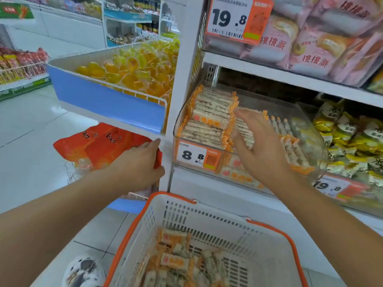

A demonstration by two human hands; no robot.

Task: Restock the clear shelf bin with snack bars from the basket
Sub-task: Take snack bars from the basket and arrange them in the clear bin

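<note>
A clear shelf bin (304, 114) with an 8.8 price tag sits on the middle shelf, holding stacked snack bars (211, 112) in clear wrappers with orange-dotted ends. My right hand (259, 150) reaches into the bin, its fingers round a small bunch of bars (245, 131) standing on edge. My left hand (138, 162) grips the white shelf upright beside the bin. Below, a white basket (275, 255) with orange rim holds several loose snack bars (176, 259) on its bottom.
A blue-fronted wire bin of yellow jelly cups (132, 69) juts out at the left, with red bags (99, 143) beneath it. Pink pastry packs (306, 48) fill the shelf above; yellow packets (352, 137) sit right of the bin. The aisle floor lies to the left.
</note>
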